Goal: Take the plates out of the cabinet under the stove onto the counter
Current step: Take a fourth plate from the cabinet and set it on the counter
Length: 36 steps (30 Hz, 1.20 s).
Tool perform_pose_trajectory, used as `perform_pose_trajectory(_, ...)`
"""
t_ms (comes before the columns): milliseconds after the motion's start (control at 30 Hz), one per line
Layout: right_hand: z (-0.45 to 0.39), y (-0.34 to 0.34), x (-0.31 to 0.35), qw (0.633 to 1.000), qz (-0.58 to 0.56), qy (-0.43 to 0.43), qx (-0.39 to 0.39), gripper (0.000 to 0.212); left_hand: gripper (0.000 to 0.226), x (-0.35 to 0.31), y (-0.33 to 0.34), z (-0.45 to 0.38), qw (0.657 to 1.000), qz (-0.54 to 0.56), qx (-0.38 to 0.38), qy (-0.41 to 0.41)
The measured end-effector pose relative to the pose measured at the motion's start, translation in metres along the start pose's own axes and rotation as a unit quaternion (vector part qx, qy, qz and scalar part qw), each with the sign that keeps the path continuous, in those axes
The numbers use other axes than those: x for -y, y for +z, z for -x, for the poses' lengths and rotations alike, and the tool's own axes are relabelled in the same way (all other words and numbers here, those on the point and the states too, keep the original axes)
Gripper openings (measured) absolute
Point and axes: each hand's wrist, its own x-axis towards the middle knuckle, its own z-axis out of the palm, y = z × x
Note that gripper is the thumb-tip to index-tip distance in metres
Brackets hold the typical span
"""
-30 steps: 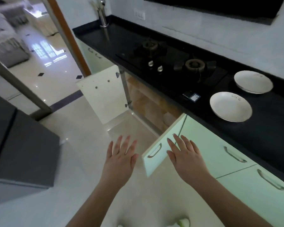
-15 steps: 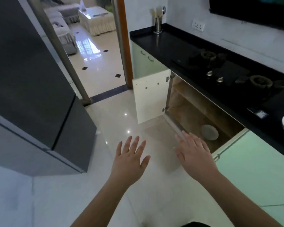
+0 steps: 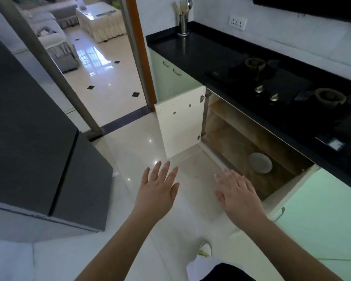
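A white plate (image 3: 260, 163) lies on the wooden floor of the open cabinet (image 3: 227, 138) under the stove (image 3: 282, 86). My right hand (image 3: 236, 192) hovers palm down with fingers spread, just in front of the cabinet's lower edge and left of the plate. My left hand (image 3: 159, 189) is also spread flat, over the floor tiles further left. Both hands hold nothing. The black counter (image 3: 190, 47) runs along the wall above.
The left cabinet door (image 3: 180, 120) stands swung out, and the pale green right door (image 3: 316, 218) is open toward me. A grey fridge (image 3: 34, 138) stands at my left. A utensil holder (image 3: 183, 23) sits at the counter's far end. My foot (image 3: 205, 249) is below.
My view has swung left and down, so the two plates on the counter have left the frame. The plate inside the cabinet now shows. Both hands stay spread and empty.
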Motion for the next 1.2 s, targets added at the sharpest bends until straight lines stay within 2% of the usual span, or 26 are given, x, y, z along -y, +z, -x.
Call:
perform_pose_trajectory(33,-0.010,0.000,-0.006,1.000,-0.005,0.005,0.007,0.093,0.065,0.000,-0.001,-0.013,1.000,-0.004,0.011,0.003)
perform_pose_trajectory(133,-0.043,-0.004,-0.030,0.999,-0.029,0.041,0.001,0.073,0.069,-0.001,-0.012,-0.055,1.000,-0.014,0.019,0.006)
perform_pose_trajectory(267,-0.079,-0.016,-0.057,0.997,-0.033,0.067,-0.002,0.061,0.069,-0.005,-0.028,-0.107,0.999,-0.023,0.012,0.031)
perform_pose_trajectory(600,-0.157,-0.040,-0.067,0.992,-0.064,0.110,-0.017,0.062,0.064,-0.007,-0.037,-0.220,0.995,-0.010,0.011,0.103)
perform_pose_trajectory(767,-0.197,-0.036,-0.077,0.982,-0.075,0.173,-0.017,0.061,0.065,0.002,-0.034,-0.286,0.985,-0.008,-0.005,0.170)
perform_pose_trajectory(933,-0.244,-0.038,-0.077,0.965,-0.081,0.250,-0.014,0.061,0.064,0.029,-0.035,-0.349,0.969,-0.021,-0.017,0.244)
perform_pose_trajectory(1067,-0.273,-0.043,-0.072,0.954,-0.096,0.285,-0.006,0.062,0.066,0.045,-0.026,-0.394,0.953,-0.016,0.021,0.303)
perform_pose_trajectory(1200,-0.278,-0.041,-0.075,0.934,-0.113,0.338,-0.018,0.061,0.071,0.030,-0.019,-0.432,0.928,-0.027,0.039,0.369)
